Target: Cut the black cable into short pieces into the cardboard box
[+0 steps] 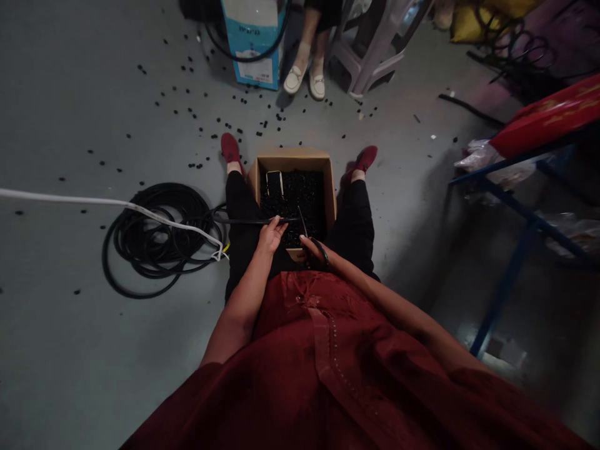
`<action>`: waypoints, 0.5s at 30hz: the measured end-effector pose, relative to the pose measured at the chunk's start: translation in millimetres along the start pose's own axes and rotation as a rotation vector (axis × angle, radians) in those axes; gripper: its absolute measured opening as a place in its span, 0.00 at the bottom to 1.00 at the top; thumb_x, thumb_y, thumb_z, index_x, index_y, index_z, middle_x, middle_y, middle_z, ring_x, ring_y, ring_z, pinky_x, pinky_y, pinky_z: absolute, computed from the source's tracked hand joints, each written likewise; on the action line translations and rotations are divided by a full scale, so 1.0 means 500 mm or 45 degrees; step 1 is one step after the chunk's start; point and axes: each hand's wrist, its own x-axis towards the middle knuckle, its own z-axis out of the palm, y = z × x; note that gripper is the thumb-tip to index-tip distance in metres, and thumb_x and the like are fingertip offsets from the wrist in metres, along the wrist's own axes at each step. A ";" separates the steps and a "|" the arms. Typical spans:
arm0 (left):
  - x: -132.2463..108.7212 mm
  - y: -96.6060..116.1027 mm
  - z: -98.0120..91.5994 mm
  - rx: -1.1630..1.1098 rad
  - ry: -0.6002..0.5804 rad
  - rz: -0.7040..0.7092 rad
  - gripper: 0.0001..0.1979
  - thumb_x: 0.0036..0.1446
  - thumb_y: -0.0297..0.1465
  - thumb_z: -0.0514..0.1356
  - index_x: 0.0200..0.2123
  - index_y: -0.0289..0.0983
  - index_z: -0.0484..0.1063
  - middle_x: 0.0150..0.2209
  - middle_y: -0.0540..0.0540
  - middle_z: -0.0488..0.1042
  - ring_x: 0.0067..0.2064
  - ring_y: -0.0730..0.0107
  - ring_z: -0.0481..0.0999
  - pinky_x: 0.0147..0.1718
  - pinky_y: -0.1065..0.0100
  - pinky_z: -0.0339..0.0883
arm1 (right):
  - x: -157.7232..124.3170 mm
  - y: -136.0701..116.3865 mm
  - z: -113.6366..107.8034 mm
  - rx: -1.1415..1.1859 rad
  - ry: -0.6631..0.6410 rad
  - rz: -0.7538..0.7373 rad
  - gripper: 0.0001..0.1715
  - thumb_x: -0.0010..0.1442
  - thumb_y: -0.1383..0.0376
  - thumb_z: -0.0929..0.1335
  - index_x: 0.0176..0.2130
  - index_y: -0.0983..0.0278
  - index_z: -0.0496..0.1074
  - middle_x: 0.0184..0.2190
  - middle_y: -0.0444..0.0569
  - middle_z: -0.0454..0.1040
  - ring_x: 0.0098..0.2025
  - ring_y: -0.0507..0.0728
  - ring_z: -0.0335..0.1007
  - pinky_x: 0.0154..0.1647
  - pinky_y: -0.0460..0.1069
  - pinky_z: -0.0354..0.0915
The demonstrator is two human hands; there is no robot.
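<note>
My left hand (270, 234) grips a thin black rubber cable (248, 220) that runs in from a coil on the floor and across the box. My right hand (315, 251) holds a pair of black-handled scissors (320, 250), with the blades (302, 221) pointing up at the cable near my left hand. Below both hands, a cardboard box (293, 157) stands between my legs, filled with small black cut pieces (295, 200). A small rectangular object (274, 183) lies on top of them. The black coil (154, 240) sits on the floor to my left, with a white cord (94, 201) over it.
Loose black pieces (220, 122) lie scattered over the grey floor (70, 125). A person's feet in white shoes (304, 81) stand ahead, beside a blue-and-white carton (253, 44) and a plastic stool (368, 50). A blue metal rack (515, 250) stands to the right.
</note>
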 end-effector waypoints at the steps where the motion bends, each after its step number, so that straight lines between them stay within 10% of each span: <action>1: 0.000 0.000 0.001 0.001 0.001 -0.004 0.07 0.55 0.20 0.62 0.27 0.33 0.71 0.28 0.51 0.76 0.34 0.76 0.78 0.52 0.61 0.70 | 0.001 -0.001 0.000 0.003 -0.007 0.008 0.27 0.62 0.42 0.62 0.42 0.63 0.64 0.29 0.48 0.74 0.27 0.54 0.72 0.23 0.46 0.67; 15: -0.013 -0.001 0.010 0.058 0.005 -0.015 0.06 0.52 0.22 0.66 0.26 0.34 0.71 0.28 0.51 0.76 0.37 0.74 0.78 0.52 0.62 0.70 | 0.030 0.016 -0.003 -0.032 0.006 0.037 0.27 0.62 0.43 0.63 0.45 0.61 0.61 0.30 0.46 0.72 0.24 0.52 0.71 0.21 0.45 0.66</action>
